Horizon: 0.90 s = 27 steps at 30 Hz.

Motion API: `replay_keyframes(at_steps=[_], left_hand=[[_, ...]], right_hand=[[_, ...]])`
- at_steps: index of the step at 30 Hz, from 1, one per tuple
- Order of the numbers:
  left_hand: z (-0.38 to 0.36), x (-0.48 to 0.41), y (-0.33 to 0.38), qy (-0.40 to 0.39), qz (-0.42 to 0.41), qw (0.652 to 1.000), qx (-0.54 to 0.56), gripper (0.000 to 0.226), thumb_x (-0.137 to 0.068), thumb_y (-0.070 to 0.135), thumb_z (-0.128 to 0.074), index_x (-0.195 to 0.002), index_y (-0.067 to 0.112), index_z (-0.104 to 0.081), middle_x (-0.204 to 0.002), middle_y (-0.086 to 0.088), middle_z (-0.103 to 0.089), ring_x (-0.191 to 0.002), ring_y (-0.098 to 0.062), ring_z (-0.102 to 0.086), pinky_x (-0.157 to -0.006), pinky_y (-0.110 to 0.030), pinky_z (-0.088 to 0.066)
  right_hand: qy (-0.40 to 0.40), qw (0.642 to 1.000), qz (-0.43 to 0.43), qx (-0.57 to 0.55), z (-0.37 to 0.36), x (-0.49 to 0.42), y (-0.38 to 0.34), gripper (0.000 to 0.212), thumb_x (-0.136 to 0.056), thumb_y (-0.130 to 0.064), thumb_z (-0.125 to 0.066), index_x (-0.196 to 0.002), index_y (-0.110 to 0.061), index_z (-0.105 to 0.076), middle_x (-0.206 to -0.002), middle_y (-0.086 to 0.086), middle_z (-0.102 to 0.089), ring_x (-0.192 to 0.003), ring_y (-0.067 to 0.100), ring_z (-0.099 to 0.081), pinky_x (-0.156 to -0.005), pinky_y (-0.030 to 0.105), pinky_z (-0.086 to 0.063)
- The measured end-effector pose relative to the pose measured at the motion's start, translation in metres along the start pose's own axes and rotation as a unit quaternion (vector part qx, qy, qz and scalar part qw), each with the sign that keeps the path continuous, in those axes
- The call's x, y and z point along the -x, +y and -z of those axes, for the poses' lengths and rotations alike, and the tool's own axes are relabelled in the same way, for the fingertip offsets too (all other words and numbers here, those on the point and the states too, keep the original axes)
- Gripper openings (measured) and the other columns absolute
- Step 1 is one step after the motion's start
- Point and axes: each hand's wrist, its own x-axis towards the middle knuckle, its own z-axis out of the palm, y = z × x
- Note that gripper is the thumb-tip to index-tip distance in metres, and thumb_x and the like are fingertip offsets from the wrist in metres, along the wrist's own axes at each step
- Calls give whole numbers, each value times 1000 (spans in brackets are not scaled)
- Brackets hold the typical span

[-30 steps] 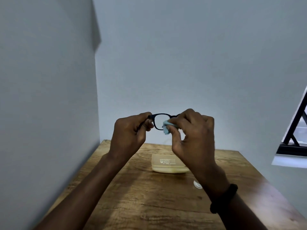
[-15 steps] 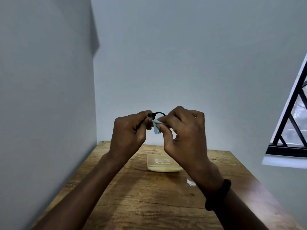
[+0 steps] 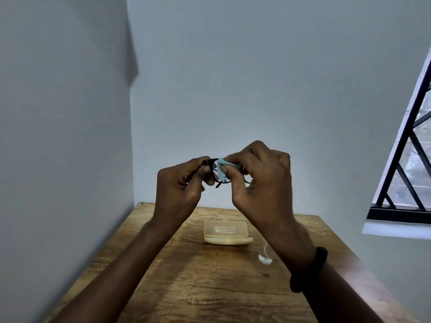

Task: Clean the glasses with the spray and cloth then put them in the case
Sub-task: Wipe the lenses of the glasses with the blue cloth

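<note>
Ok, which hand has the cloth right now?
The right hand, the one with the black wristband, pinches the blue cloth; the left hand only grips the glasses.

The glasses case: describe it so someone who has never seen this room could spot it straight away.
Look at the wooden table in the room's corner. Toward its far edge, about midway across, lies the case, shut. It is pale yellow with small white print on its lid, unlike the small clear bottle to its right.
</note>
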Motion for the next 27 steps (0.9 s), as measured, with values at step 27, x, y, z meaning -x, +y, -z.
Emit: replay_keyframes(at_steps=[27], left_hand=[[20,-1,13,61,162,975,141,22,-103,8,-54,-99,13,-75,-75,-4,-78,-68,-20,-74,-54,-28,-55]], right_hand=[[-240,932,-86,-258,54,-4,71,17,-82,-5,-78,-87,-21,-77,-117,-15,-72,-120,13,-61,-100,27,-45]])
